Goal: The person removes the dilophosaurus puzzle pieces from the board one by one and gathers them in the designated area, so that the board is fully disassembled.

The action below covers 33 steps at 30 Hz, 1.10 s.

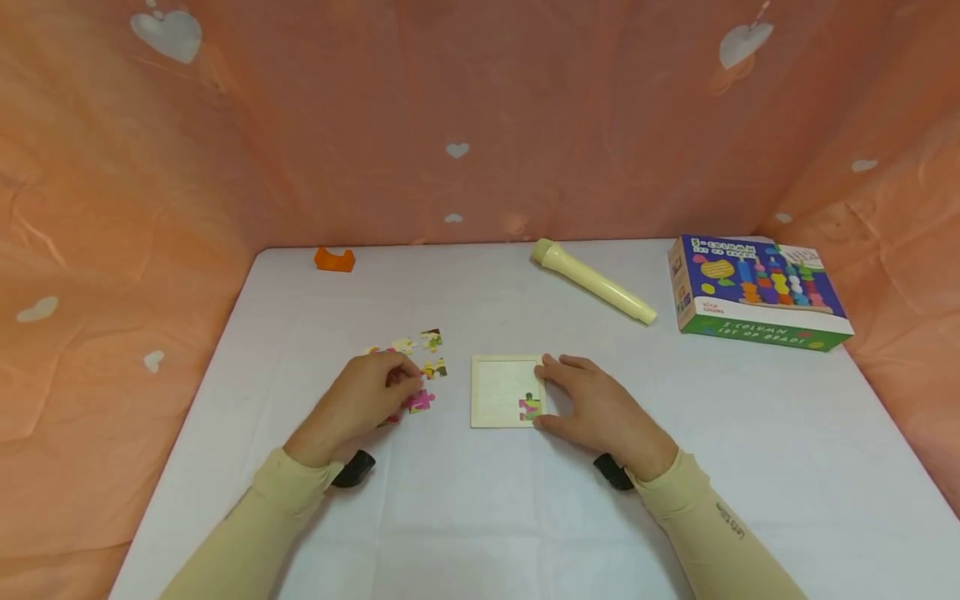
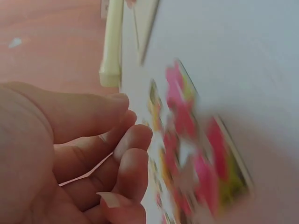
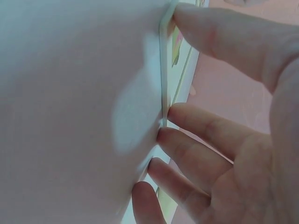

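Observation:
My left hand (image 1: 372, 393) is over a loose group of jigsaw pieces (image 1: 422, 401), its fingers bent and the thumb close to them. In the left wrist view, no piece shows between the thumb and fingertips; the pink, yellow and green pieces (image 2: 180, 107) lie past them, blurred. To the right lies a square wooden puzzle tray (image 1: 495, 392) with one pink and green piece (image 1: 529, 407) in its near right corner. My right hand (image 1: 600, 408) touches the tray's right edge, with the fingers spread. In the right wrist view, thumb and fingertips rest along the tray's edge (image 3: 164, 70).
Behind the tray lies a pale yellow tube (image 1: 596, 283) with a wider end. A bead-set box (image 1: 761, 292) stands at the back right. Near the table's back left edge is a small orange block (image 1: 334, 260). An orange cloth (image 1: 480, 125) with hearts hangs around the white table (image 1: 465, 517).

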Each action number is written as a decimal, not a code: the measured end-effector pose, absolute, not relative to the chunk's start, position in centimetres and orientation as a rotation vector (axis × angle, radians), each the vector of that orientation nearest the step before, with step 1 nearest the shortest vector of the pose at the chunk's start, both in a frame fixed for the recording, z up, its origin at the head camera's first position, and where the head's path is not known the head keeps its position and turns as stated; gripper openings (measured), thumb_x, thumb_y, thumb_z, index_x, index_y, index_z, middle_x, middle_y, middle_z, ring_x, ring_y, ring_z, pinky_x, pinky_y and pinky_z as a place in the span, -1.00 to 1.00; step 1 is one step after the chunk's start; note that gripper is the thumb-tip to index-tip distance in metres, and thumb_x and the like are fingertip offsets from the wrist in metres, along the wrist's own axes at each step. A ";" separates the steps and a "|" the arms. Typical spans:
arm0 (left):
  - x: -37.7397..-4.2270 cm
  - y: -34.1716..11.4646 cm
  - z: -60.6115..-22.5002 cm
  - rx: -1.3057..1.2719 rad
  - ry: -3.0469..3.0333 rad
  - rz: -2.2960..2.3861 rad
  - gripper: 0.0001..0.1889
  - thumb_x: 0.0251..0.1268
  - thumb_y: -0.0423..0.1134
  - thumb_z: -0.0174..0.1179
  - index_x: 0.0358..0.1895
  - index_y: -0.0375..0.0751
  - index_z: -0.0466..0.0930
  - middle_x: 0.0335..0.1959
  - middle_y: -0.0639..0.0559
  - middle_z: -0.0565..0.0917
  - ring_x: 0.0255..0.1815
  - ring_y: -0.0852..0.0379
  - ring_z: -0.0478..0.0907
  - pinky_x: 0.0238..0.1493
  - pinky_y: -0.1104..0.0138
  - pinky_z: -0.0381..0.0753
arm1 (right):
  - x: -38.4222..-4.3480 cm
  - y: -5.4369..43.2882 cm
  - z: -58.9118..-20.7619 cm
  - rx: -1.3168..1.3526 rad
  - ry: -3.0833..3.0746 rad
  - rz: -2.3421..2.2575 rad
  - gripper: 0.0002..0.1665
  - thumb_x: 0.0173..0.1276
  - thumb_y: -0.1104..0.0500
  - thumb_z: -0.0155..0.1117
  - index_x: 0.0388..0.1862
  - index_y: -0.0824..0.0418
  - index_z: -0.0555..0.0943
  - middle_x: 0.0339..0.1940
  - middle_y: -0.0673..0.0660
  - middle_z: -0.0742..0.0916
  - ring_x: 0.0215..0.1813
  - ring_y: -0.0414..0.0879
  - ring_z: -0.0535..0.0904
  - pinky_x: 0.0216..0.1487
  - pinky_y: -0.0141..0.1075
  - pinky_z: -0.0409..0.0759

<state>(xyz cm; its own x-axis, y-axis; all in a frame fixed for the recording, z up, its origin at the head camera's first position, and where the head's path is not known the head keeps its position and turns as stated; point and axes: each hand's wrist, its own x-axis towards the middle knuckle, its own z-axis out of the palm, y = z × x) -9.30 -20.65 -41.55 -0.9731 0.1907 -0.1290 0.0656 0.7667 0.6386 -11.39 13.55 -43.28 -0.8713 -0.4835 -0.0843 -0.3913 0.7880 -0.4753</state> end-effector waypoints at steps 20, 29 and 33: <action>-11.8 -7.3 -42.5 0.537 2.675 0.879 -0.83 0.34 -0.15 0.48 -0.11 -0.09 0.80 -0.27 0.12 0.68 -0.21 0.20 0.55 -0.09 0.31 0.56 | -11.4 13.8 -43.3 -0.684 2.761 -0.694 -0.06 0.18 -0.07 0.71 0.51 0.16 0.59 0.60 0.17 0.59 0.65 0.24 0.42 0.54 0.20 0.49; -11.5 -7.3 -42.4 0.523 2.671 0.903 -0.77 0.28 -0.17 0.53 -0.08 -0.14 0.79 -0.24 0.05 0.67 -0.20 0.18 0.52 -0.10 0.31 0.53 | -11.5 13.9 -43.4 -0.672 2.752 -0.697 -0.04 0.17 -0.08 0.72 0.53 0.13 0.58 0.60 0.17 0.58 0.67 0.24 0.40 0.53 0.19 0.49; -11.5 -7.3 -42.5 0.540 2.664 0.902 -0.77 0.26 -0.19 0.53 -0.07 -0.16 0.79 -0.24 0.02 0.67 -0.21 0.16 0.51 -0.11 0.31 0.52 | -11.6 13.8 -43.5 -0.680 2.761 -0.699 -0.04 0.16 -0.08 0.72 0.52 0.14 0.58 0.59 0.17 0.59 0.65 0.24 0.41 0.52 0.19 0.50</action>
